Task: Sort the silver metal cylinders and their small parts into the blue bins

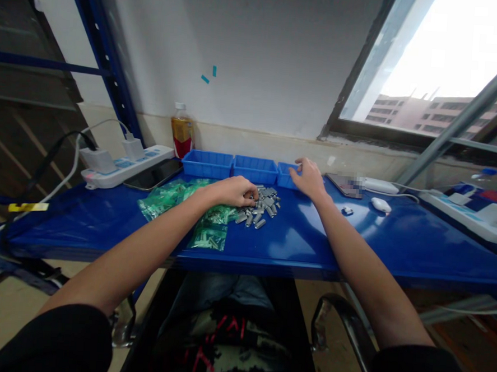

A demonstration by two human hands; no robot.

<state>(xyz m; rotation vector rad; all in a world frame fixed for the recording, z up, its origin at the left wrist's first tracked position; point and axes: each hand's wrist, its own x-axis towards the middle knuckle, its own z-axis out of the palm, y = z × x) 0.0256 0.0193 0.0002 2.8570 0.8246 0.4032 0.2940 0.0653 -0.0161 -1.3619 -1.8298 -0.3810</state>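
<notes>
My left hand is at the left edge of a heap of small silver metal pieces, fingers curled in and thumb drawn to them. Whatever it pinches is hidden. My right hand hovers at the right-hand blue bin, its fingers apart and nothing visible in them. It covers the right part of that bin. Under and beside my left forearm lie green plastic bags with small light-coloured pieces inside.
Along the wall stand a left blue bin, a middle blue bin and a drink bottle. A phone lies by a power strip at left. On the right are another phone, a white earbud case and another power strip.
</notes>
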